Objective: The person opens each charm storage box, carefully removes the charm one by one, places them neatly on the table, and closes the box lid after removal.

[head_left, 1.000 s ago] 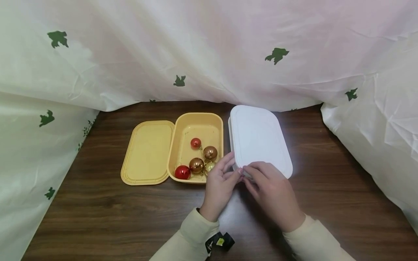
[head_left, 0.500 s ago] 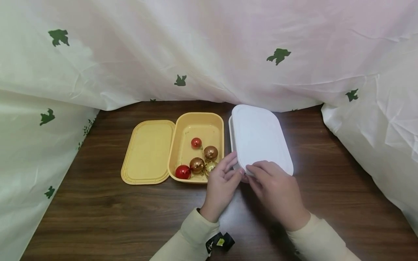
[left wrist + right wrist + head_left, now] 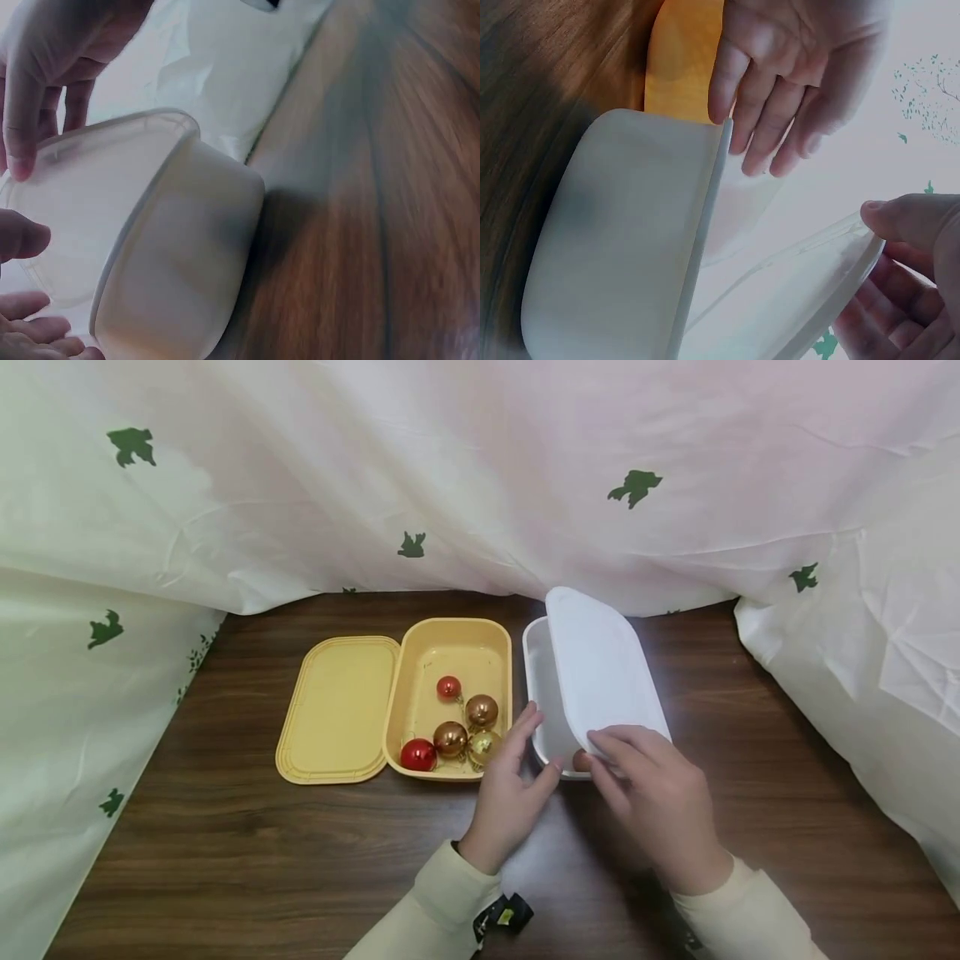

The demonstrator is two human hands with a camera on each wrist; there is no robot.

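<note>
My right hand (image 3: 660, 802) pinches the near left corner of a white lid (image 3: 611, 668), thumb on one side and fingers on the other, as the right wrist view shows. The lid tilts up over a white plastic box (image 3: 615, 232), leaving its left part uncovered. Inside, by the near rim, a small brown ball (image 3: 581, 761) shows beside my right fingers, mostly hidden. My left hand (image 3: 506, 797) is at the box's near left corner, fingers extended and spread from the thumb; in the right wrist view its fingertips (image 3: 720, 112) are right at the rim.
Left of the white box stands a yellow box (image 3: 408, 652) with several shiny Christmas baubles (image 3: 451, 739) in red, brown and gold. Its yellow lid (image 3: 341, 710) lies flat beside it on the wooden table (image 3: 247, 852). A white curtain (image 3: 480, 468) with green bird prints encloses the back and sides.
The white lid has lifted along its left edge and shifted right, uncovering part of the box. My right hand has moved right with it, while my left fingers have come away from the lid's corner.
</note>
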